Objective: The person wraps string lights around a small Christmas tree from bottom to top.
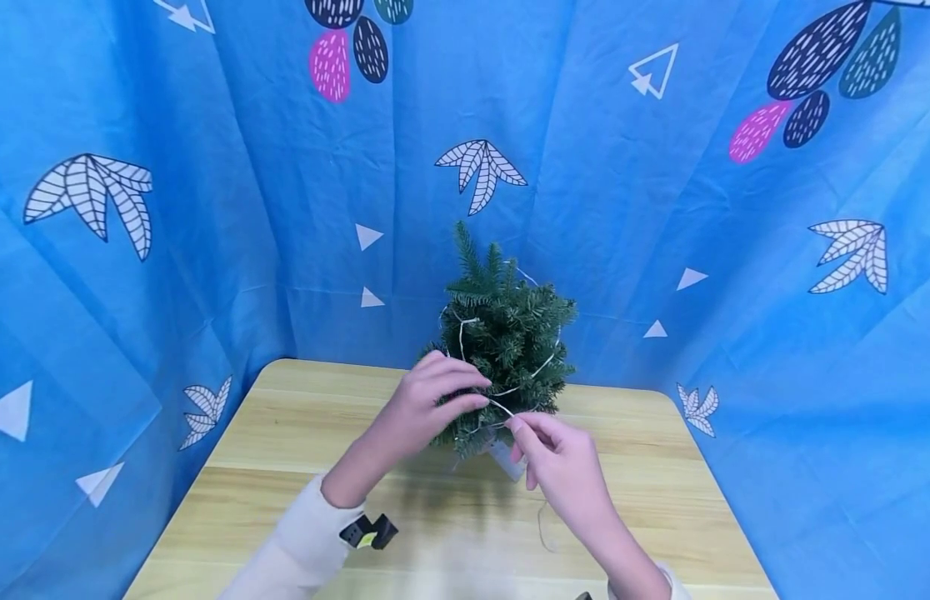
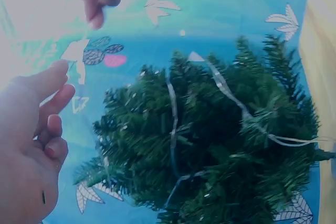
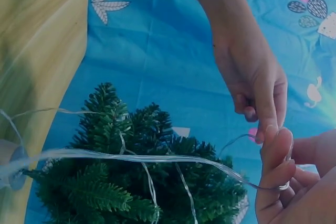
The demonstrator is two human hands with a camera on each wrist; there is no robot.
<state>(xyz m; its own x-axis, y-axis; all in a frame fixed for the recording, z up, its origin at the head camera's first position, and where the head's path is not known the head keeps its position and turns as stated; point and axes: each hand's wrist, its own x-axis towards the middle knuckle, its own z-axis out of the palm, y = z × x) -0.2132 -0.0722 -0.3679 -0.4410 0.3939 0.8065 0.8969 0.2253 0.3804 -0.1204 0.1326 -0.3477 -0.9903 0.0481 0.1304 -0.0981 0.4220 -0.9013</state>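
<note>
A small artificial Christmas tree [image 1: 510, 329] stands upright on the table with a thin, clear string of fairy lights [image 1: 502, 407] looped around its branches. My left hand [image 1: 431, 396] is at the tree's front left, pinching the string between thumb and fingers. Just to its right, my right hand [image 1: 566, 467] grips the same string, a short stretch of which spans both hands. In the right wrist view, several strands [image 3: 157, 158] run together from the tree's base side into the right hand [image 3: 294, 182]. Their far end is hidden inside its fingers.
Wood-grain table [image 1: 300, 467] lies beneath. Blue patterned curtain [image 1: 465, 108] encloses the back and both sides. A white tag [image 1: 507, 461] hangs low at the tree's front. A loose piece of thin strand [image 1: 542, 527] trails below the right hand.
</note>
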